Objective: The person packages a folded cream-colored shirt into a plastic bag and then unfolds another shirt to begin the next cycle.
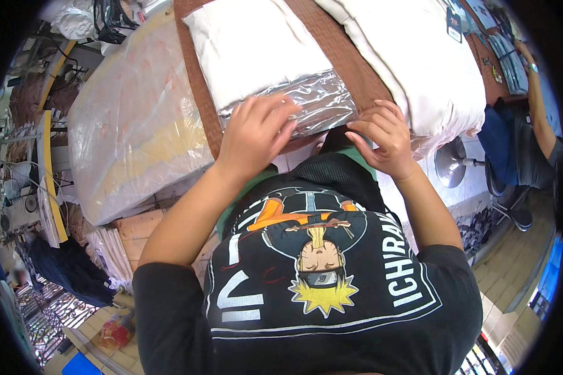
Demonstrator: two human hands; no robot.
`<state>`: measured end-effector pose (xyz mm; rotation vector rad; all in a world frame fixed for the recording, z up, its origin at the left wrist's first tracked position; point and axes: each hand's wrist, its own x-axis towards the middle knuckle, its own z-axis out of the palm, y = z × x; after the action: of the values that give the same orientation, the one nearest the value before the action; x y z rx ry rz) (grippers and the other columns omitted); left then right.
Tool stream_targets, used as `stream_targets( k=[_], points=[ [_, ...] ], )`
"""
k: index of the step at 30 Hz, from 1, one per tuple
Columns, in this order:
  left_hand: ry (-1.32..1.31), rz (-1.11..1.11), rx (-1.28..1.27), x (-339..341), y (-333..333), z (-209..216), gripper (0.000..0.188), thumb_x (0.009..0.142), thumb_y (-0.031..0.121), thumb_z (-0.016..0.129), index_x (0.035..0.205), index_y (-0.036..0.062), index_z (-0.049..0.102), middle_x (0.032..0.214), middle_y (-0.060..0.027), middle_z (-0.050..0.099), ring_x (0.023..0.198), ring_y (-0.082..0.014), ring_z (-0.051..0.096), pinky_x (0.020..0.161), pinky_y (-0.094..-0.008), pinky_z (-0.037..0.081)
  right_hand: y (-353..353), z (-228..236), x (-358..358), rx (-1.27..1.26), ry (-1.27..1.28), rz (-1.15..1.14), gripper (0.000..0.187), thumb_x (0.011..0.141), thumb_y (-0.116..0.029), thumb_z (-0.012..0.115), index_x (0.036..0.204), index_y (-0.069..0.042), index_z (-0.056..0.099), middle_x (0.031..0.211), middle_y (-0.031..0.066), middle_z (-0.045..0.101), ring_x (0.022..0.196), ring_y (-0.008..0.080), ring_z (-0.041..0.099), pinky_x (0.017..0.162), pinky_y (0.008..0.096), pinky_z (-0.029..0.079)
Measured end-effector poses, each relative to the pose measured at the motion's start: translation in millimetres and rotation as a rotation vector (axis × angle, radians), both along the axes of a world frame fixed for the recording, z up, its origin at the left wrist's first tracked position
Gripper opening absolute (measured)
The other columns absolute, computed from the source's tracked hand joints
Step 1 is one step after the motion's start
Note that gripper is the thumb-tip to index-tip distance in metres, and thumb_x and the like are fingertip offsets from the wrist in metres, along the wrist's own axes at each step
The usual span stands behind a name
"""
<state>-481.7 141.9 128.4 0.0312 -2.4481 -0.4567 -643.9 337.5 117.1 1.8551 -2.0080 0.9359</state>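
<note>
Reaching over clear bag (272,59) with left fingers (283,116) parted; curling right fingers (378,120), also parted, beside its corner, perhaps touching.

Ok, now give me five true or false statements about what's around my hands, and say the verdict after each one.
1. The left hand is at the see-through end of a clear bag. True.
2. The folded cloth in that bag is black. False: it is white.
3. The right hand is near the bag's lower right corner. True.
4. The big plastic-wrapped bundle lies to the right of the bag. False: it lies to the left.
5. The dark tag is on the left-hand bundle. False: it is on the white pile at the right.
</note>
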Motion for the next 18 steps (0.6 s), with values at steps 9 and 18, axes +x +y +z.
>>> stream_targets(
  k=[9,18],
  points=[
    [-0.122,0.145,0.108,-40.7,-38.2,-2.6,0.010,0.081,0.009,0.063,0.090,0.0049,0.065,0.088,-0.0090,0.064,0.084,-0.0272,0.061,0.073,-0.0362,0.049,-69.9,-9.7,46.0,-0.038,-0.340,0.017,0.027,0.079,-0.003,0.063,0.106,-0.001,0.063,0.104,0.0163,0.063,0.098,0.0313,0.061,0.083,0.0387,0.050],
    [0.029,0.185,0.139,-53.2,-29.3,29.6,0.009,0.081,0.011,0.062,0.089,0.0064,0.064,0.086,-0.0107,0.062,0.082,-0.0293,0.060,0.074,-0.0375,0.048,-182.4,-38.1,-2.0,0.231,0.137,-0.155,0.060,0.094,-0.034,0.041,0.140,0.003,0.029,0.146,0.0270,0.025,0.137,0.0401,0.022,0.111,0.0464,0.022]
  ],
)
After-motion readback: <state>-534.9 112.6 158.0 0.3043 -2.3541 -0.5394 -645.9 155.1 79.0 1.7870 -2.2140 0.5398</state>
